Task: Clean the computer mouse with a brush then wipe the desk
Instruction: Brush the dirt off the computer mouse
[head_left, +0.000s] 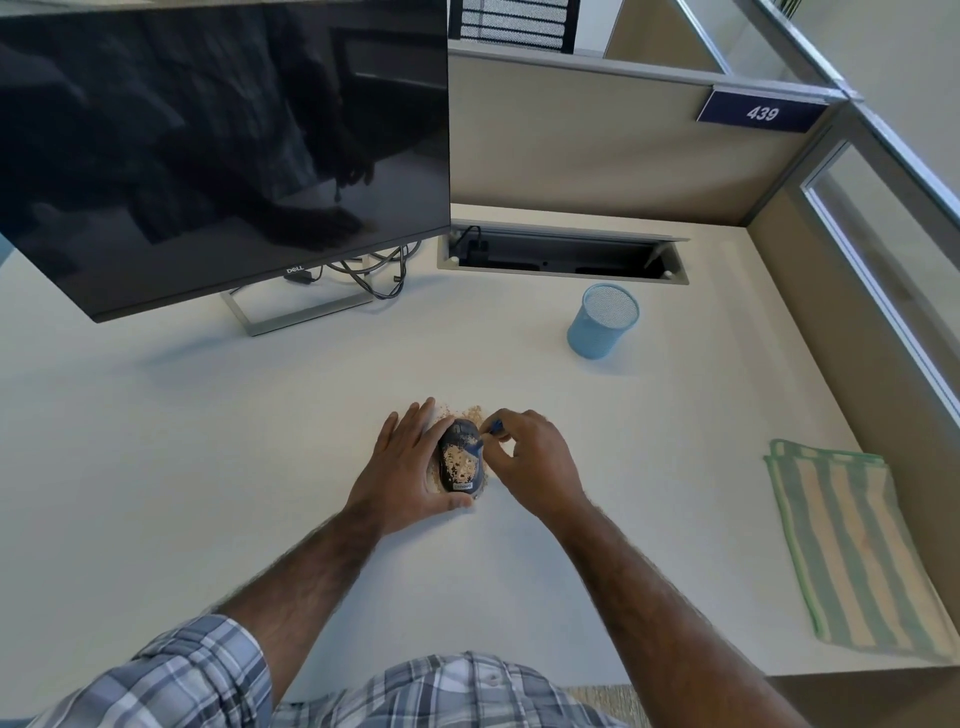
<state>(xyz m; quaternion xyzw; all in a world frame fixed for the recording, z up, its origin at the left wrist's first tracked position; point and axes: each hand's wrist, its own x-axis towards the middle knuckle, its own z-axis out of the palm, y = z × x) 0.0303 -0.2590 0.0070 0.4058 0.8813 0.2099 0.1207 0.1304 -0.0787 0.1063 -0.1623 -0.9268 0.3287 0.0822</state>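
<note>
A dark computer mouse (460, 460) lies on the white desk (208, 441), its back speckled with tan crumbs. More crumbs (470, 413) sit on the desk just beyond it. My left hand (402, 467) steadies the mouse from the left, fingers along its side and thumb at its near end. My right hand (535, 462) pinches a small blue brush (485, 435) whose bristles touch the mouse's upper right part. A green and cream striped cloth (852, 545) lies folded at the desk's right side.
A dark monitor (223, 145) on a metal stand fills the back left, cables behind it. A blue mesh cup (602, 327) stands at the back right, near an open cable tray (561, 254). Beige partition walls (597, 140) close the back and right.
</note>
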